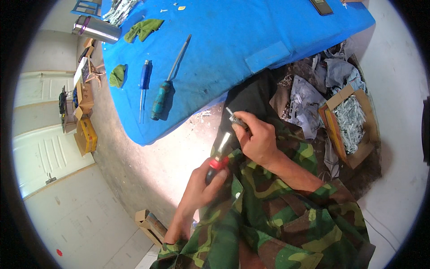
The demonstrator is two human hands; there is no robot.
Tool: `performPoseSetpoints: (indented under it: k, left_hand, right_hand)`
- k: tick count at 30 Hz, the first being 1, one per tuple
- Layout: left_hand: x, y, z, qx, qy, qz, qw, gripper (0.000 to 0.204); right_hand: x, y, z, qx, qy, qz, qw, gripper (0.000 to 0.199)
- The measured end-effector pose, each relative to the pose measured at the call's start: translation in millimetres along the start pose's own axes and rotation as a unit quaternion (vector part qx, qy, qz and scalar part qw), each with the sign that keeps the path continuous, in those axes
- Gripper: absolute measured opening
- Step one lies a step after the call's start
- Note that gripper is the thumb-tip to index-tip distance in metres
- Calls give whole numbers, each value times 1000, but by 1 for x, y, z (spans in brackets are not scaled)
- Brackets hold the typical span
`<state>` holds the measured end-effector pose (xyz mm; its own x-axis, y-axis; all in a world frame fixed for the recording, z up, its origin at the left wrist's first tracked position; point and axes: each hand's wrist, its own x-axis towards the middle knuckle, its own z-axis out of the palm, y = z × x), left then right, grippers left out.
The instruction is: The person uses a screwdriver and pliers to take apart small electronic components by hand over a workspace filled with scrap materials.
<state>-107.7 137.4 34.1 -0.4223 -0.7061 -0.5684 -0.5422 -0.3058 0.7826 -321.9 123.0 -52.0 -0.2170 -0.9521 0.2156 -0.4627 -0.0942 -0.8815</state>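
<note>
In my left hand [202, 184] is a hand tool [223, 145] with a black and red handle and a thick shiny metal shaft. It points up and away from me, and motion blurs it a little. My right hand [260, 139] pinches a small grey metal part [236, 120] with a thin pin sticking out at its tip. The shaft's end is just below this part, and they look apart. Both hands are over my lap, in front of the blue-covered table. On that table lie a large teal-handled screwdriver [162, 99] and a slim blue-handled screwdriver [144, 76].
The blue table cover [215, 54] holds green cloths [144, 29], a steel cup [99, 29] on its side and a phone [321, 6]. At right, an open cardboard box [351, 123] full of metal pieces stands beside grey plastic bags [305, 103]. Another carton [151, 226] is at lower left.
</note>
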Motion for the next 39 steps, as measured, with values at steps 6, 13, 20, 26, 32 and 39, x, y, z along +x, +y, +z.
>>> performPoseSetpoints:
  k: [6,13,20,26,32,39]
  left_hand:
    - [1,-2,-28,-67,199,27,977,35]
    - [10,-32,-103,169,418,56,891,46]
    - [37,-55,-146,281,483,31,829,53]
    - [55,-51,-160,368,497,20,786,54]
    - [64,-74,-178,272,507,81,814,44]
    - [25,-43,-169,-136,422,128,887,32]
  right_hand:
    - [4,5,-6,348,-91,208,910,28]
    - [6,11,-16,561,-153,310,752,26]
    - [2,18,-14,663,-167,297,667,25]
    - [5,14,-12,686,-157,299,645,30]
    - [11,10,-8,678,-159,319,643,38]
    - [13,4,-7,691,-147,328,627,41]
